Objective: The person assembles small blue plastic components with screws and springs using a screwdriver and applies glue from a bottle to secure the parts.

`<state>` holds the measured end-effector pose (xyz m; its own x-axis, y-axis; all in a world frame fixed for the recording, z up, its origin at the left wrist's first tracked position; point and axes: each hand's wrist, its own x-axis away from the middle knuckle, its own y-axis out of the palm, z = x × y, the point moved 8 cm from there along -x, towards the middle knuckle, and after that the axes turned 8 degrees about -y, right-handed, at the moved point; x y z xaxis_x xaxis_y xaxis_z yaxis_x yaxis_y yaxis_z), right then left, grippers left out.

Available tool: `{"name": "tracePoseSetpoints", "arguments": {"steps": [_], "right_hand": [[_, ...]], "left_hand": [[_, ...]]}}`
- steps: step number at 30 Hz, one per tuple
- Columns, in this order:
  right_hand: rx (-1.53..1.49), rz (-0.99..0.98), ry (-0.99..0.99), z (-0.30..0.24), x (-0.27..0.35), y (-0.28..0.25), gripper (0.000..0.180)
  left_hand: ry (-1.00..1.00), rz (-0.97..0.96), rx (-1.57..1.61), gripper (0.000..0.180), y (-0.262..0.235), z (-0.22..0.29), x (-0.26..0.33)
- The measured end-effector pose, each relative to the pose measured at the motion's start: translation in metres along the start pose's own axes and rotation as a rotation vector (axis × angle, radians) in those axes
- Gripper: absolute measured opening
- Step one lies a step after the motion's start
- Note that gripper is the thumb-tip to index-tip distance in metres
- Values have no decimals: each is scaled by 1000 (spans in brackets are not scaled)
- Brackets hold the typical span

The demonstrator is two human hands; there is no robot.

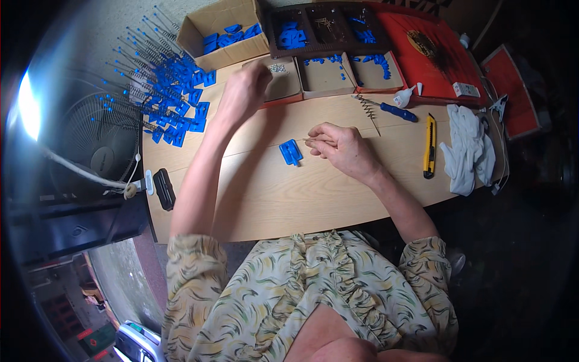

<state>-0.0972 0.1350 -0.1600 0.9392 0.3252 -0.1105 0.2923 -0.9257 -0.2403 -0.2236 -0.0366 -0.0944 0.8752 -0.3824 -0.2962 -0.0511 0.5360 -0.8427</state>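
My left hand (247, 89) is at the left open box (283, 96), beside the small silvery pieces (277, 68) in it. Its fingers curl together, and whatever they hold is hidden. Over the middle of the table my right hand (347, 152) pinches a thin metal pin (307, 140) between thumb and fingers, its end pointing left. Just left of those fingertips a flat blue plastic piece (291, 152) with a short tab lies on the wooden table (271, 199), touched by neither hand.
Blue pieces with upright springs (172, 90) crowd the back left, by a fan (99, 142). A cardboard box (208, 60) and a dark tray (313, 45) stand behind. Rightward lie a screwdriver (398, 112), a spring (368, 110), a yellow cutter (429, 148) and white gloves (464, 151).
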Motion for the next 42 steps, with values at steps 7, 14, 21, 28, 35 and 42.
{"name": "tracePoseSetpoints", "arguments": {"steps": [7, 14, 21, 28, 35, 42], "right_hand": [[-91, 36, 111, 11, 1, -4, 14], [-33, 38, 77, 13, 0, -1, 12], [36, 98, -76, 7, 3, 1, 12], [278, 136, -175, -2, 5, -4, 9], [304, 116, -210, -7, 4, -2, 9], [274, 75, -213, -10, 4, 1, 9]], "left_hand": [[-410, -39, 325, 5, -12, 5, 127], [-13, 120, -107, 17, -7, 36, 156], [-122, -59, 97, 56, 5, 50, 144], [-121, -148, -85, 61, 14, 51, 131], [-60, -145, -53, 53, 13, 46, 131], [-55, -150, -71, 53, 11, 44, 132]]}}
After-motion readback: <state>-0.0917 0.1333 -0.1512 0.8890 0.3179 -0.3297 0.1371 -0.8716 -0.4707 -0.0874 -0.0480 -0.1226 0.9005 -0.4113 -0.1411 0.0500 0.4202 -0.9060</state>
